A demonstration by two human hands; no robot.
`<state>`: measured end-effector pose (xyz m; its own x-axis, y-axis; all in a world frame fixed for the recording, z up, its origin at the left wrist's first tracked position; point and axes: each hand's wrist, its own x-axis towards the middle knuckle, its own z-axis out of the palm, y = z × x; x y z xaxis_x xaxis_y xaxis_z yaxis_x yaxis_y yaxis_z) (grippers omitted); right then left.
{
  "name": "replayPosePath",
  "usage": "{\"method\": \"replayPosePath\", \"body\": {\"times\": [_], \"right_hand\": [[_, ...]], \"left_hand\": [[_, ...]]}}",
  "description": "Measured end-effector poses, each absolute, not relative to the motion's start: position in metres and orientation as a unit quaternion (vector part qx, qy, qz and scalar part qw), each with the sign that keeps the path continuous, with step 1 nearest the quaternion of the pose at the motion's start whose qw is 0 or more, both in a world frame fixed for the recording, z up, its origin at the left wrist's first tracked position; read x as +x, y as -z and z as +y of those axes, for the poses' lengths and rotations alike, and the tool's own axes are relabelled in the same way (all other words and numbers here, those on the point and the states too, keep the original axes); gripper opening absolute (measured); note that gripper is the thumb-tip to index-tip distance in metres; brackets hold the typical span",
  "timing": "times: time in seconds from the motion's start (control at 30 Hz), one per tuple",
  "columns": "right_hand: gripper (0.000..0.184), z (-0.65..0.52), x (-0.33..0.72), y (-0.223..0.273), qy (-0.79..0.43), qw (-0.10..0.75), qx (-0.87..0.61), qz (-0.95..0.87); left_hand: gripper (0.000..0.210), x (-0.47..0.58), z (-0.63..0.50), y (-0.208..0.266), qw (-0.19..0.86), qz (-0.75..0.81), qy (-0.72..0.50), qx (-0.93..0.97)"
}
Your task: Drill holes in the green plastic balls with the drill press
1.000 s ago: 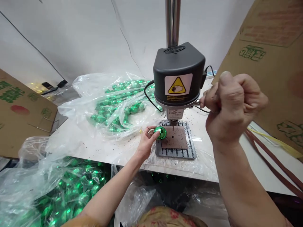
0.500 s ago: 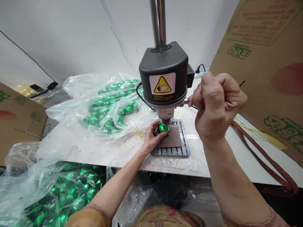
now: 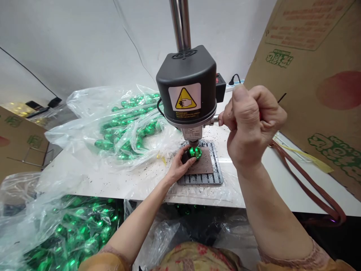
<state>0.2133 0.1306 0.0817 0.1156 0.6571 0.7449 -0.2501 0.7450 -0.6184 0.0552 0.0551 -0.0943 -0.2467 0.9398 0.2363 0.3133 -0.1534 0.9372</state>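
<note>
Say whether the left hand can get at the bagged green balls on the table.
Probably not: the left hand holds a green ball under the drill press, and clear plastic covers many bagged balls.

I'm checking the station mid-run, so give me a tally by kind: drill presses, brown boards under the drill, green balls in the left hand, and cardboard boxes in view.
Drill press: 1
Brown board: 1
Green ball in the left hand: 1
Cardboard boxes, one each side: 2
Total: 5
</note>
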Motion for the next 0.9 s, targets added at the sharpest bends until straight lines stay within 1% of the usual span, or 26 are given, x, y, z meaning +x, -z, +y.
{"method": "replayPosePath", "body": {"times": [0.13,0.33,0.57,0.73,0.9], "right_hand": [[0.046,0.131,0.213,-0.082,-0.315,0.736,-0.153,-0.580],[0.045,0.132,0.213,-0.082,-0.312,0.742,-0.132,-0.579],[0.048,0.133,0.215,-0.080,-0.318,0.730,-0.154,-0.585],[0.046,0.133,0.214,-0.078,-0.296,0.727,-0.169,-0.596],[0.045,0.133,0.213,-0.079,-0.297,0.738,-0.144,-0.588]], "left_hand": [[0.050,0.058,0.056,0.098,0.295,0.587,-0.542,0.524],[0.052,0.055,0.057,0.104,0.305,0.573,-0.578,0.494],[0.057,0.055,0.057,0.103,0.311,0.557,-0.575,0.511],[0.055,0.061,0.055,0.099,0.302,0.564,-0.549,0.537],[0.051,0.069,0.056,0.101,0.303,0.564,-0.569,0.516]]}}
